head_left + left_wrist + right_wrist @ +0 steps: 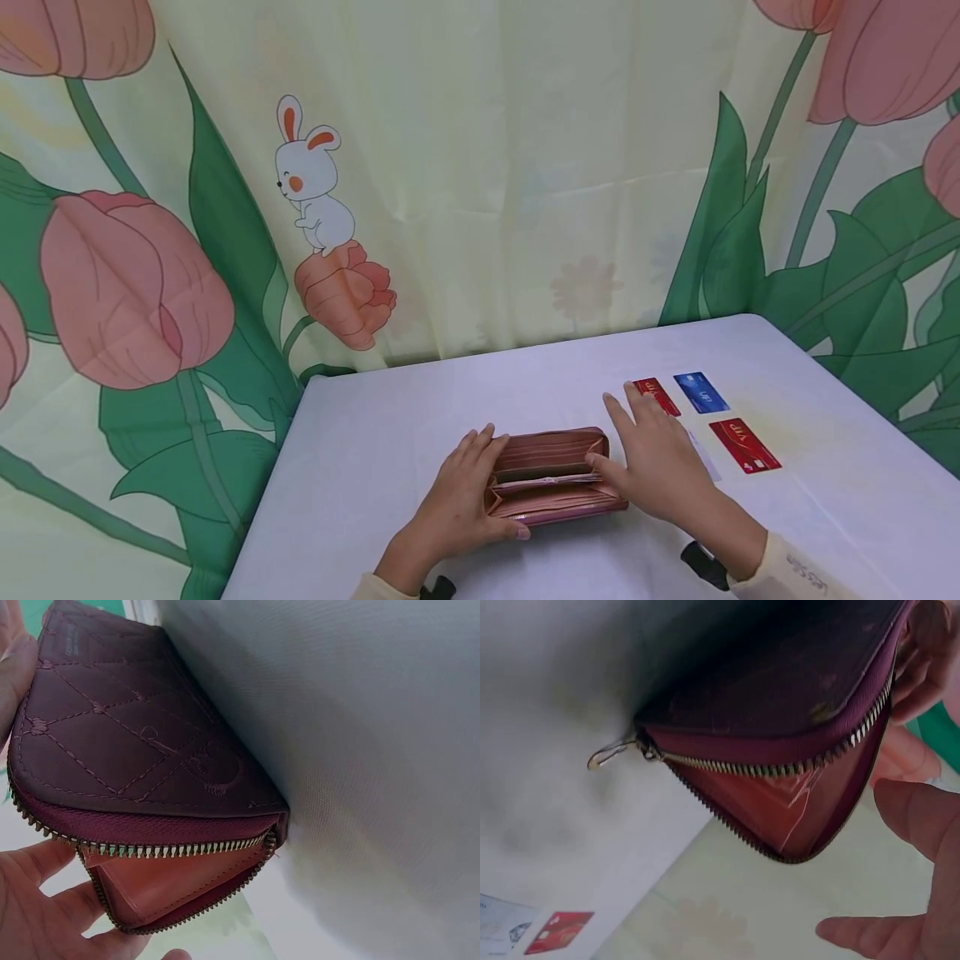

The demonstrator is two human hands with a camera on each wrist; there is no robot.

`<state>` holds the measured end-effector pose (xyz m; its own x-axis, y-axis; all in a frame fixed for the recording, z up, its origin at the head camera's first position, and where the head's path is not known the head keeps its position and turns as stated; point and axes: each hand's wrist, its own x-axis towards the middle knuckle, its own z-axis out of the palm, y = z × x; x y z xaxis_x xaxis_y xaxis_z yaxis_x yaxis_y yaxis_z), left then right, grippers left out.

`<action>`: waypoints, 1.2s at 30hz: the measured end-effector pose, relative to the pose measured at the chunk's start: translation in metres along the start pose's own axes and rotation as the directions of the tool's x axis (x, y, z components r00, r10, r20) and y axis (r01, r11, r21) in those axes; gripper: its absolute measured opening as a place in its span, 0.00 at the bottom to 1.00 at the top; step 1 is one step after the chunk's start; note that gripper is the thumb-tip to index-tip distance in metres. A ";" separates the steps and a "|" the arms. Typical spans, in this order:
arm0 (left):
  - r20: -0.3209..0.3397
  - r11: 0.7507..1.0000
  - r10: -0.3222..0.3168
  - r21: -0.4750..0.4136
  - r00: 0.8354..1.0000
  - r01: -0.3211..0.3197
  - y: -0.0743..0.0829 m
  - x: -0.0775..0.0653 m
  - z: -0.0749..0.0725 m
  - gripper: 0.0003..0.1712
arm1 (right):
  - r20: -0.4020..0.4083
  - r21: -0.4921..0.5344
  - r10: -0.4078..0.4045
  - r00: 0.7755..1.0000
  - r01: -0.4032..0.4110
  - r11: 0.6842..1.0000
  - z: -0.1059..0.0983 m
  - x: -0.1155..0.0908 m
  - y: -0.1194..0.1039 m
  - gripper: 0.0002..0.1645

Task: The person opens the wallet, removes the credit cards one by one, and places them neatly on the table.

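An unzipped wallet (555,510) stands with its mouth upward, showing pink inner compartments. Its dark maroon quilted cover (112,720) and brass zipper teeth show in the left wrist view. My left hand (461,500) grips the wallet's left end, thumb on the near face and fingers on the far side. At the right end, my right hand (656,458) is spread, its thumb at the opening; whether it touches cannot be told. The zipper pull (611,754) hangs at that end. Beyond the right hand lie a red card (658,397) and a white card (703,454), both partly hidden.
A blue card (701,392) and a red VIP card (745,446) lie flat at the right of the white-covered table (360,442). Behind the table's back edge hangs a curtain (487,183) printed with tulips and a rabbit.
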<state>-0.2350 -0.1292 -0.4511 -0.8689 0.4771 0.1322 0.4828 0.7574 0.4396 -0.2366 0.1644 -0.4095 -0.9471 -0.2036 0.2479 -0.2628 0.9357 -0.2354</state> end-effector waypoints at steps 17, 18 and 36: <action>-0.007 1.000 0.010 0.015 1.000 -0.010 0.001 -0.001 0.001 0.69 | -0.140 0.063 -0.217 0.966 0.227 0.972 0.013 0.003 -0.031 0.07; -0.008 1.000 0.013 0.013 1.000 -0.013 0.001 -0.001 0.001 0.69 | -0.129 0.060 -0.227 0.965 0.236 0.970 0.014 0.003 -0.033 0.07; -0.005 1.000 0.006 0.028 1.000 -0.005 0.002 -0.001 0.000 0.69 | 0.011 -0.008 -0.294 0.956 0.294 0.956 0.028 0.010 -0.048 0.10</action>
<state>-0.2329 -0.1279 -0.4505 -0.8667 0.4791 0.1391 0.4904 0.7670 0.4138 -0.2382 0.1097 -0.4219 -0.8300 -0.4729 0.2957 -0.5282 0.8368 -0.1442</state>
